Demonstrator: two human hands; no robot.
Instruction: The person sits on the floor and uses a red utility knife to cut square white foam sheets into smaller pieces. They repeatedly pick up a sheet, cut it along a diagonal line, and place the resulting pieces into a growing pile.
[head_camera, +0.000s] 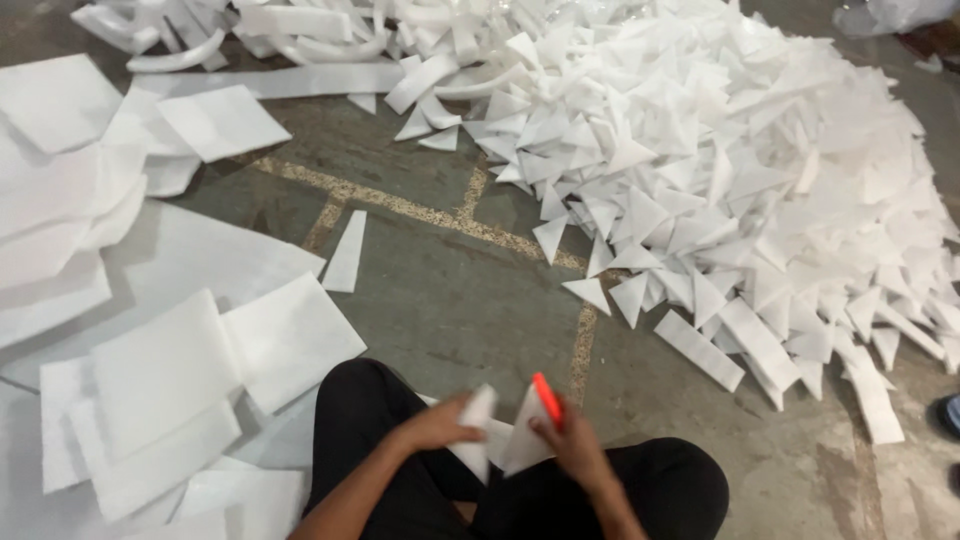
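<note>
Right hand (572, 440) closed around a red cutter (547, 399) and pinching the edge of a white foam piece (522, 440); left hand (440, 425) clamped on the same piece's other side, holding it up over the black-trousered knees (660, 480); to the left, big white foam sheets (170, 370) lie overlapping on the floor; a lone narrow offcut (347, 255) sits on the grey stone floor (450, 300); further out, right, a great heap of cut triangles (740, 170); beyond, at the top, long foam strips (300, 40).
</note>
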